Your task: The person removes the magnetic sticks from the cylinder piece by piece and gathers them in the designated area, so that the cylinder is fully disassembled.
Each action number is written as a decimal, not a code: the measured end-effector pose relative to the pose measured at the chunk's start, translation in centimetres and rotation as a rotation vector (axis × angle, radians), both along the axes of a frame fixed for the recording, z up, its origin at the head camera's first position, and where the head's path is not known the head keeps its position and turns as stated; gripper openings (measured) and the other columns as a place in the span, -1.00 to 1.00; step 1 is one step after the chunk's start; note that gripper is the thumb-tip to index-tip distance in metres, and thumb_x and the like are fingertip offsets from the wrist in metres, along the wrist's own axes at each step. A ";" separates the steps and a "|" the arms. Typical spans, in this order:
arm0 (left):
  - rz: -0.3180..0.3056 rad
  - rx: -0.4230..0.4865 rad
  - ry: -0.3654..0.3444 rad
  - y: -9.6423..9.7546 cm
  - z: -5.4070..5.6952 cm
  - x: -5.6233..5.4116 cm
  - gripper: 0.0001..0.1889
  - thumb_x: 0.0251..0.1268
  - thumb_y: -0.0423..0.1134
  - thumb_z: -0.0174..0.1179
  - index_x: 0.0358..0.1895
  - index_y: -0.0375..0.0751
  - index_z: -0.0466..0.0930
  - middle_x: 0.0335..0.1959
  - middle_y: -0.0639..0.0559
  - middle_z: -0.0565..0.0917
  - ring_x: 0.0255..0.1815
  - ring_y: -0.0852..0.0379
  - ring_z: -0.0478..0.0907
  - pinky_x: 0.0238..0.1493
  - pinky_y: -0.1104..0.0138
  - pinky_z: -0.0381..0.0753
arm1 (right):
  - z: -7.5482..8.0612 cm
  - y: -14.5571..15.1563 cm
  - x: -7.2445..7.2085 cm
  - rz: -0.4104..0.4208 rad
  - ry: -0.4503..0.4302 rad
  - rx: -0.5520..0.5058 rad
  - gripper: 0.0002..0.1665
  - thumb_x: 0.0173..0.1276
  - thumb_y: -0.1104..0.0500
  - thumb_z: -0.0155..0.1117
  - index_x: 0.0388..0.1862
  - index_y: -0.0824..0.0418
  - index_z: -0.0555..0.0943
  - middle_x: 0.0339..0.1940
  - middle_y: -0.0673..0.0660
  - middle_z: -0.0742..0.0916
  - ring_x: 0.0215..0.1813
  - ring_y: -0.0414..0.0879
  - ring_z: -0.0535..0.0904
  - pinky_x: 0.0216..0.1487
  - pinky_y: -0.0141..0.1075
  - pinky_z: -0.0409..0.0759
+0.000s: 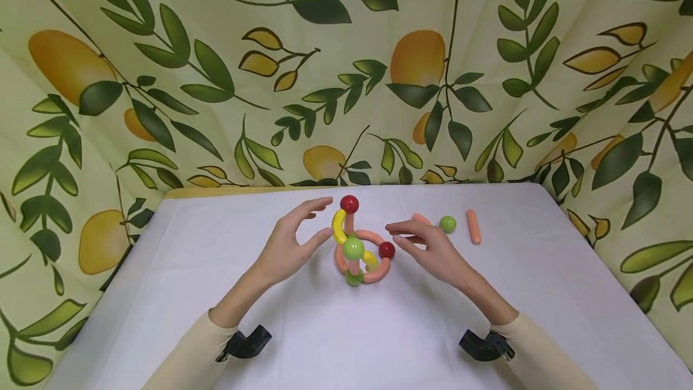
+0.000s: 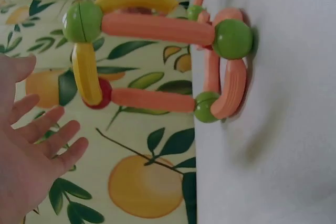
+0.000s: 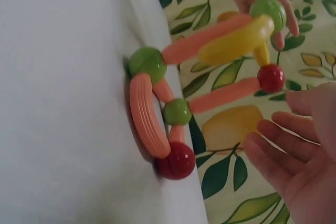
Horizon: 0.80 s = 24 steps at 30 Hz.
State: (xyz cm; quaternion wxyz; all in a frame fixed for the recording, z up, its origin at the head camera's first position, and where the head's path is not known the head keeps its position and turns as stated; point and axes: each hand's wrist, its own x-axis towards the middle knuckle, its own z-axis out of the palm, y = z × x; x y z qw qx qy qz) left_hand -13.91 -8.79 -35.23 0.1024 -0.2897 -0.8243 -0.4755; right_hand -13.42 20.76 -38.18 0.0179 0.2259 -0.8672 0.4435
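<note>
A toy frame of balls and rods stands on the white cloth between both hands. Its base is a ring of curved pink rods [image 1: 378, 272] joined by a red ball [image 1: 387, 250] and green balls [image 3: 147, 64]. Two straight pink rods [image 2: 152, 100] rise from it, topped by a green ball [image 1: 354, 248] and a red ball [image 1: 349, 204]. One yellow curved rod [image 1: 338, 226] links these top balls; another yellow rod [image 3: 236, 40] juts from the top green one. The left hand [image 1: 284, 251] hovers left of the frame, fingers spread and relaxed. Opposite it, the right hand [image 1: 435, 251] holds nothing, fingers loosely extended.
Beyond the right hand lie a loose green ball [image 1: 447, 224], a straight pink rod [image 1: 473, 227] and another pink rod [image 1: 421, 219], partly hidden by that hand. A leaf-and-fruit patterned curtain [image 1: 346, 101] surrounds the table's back and sides. Each wrist wears a black camera [image 1: 246, 343].
</note>
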 end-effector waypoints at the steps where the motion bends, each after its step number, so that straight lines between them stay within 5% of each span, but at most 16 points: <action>1: -0.006 -0.017 0.038 0.0 0.0 0.4 -0.44 0.26 -0.29 0.34 0.33 -0.15 0.43 0.28 -0.03 0.53 0.30 0.07 0.43 0.30 0.07 0.43 | 0.1 -0.2 0.3 -0.002 0.017 -0.010 -0.65 0.41 0.21 0.27 0.14 0.23 0.64 0.06 0.15 0.71 0.10 -0.04 0.62 0.08 -0.21 0.63; 10: -0.060 -0.262 0.474 1.3 -0.2 2.8 -0.41 0.09 -0.28 0.45 0.25 -0.18 0.51 0.21 -0.07 0.56 0.27 -0.01 0.45 0.27 0.10 0.45 | -0.1 -2.1 2.5 0.033 0.081 -0.063 -0.55 0.28 0.14 0.42 0.14 0.17 0.63 0.03 0.02 0.73 -0.03 0.00 0.69 0.09 -0.17 0.63; 24: -0.039 -0.386 0.692 2.6 -0.7 3.0 -0.54 0.08 -0.23 0.46 0.09 -0.21 0.63 0.07 -0.03 0.66 0.11 0.03 0.56 0.22 0.21 0.48 | -0.4 -3.7 3.0 0.049 0.153 -0.095 -0.49 0.12 0.19 0.54 0.09 0.21 0.66 -0.01 0.00 0.75 -0.12 -0.18 0.68 -0.03 -0.26 0.67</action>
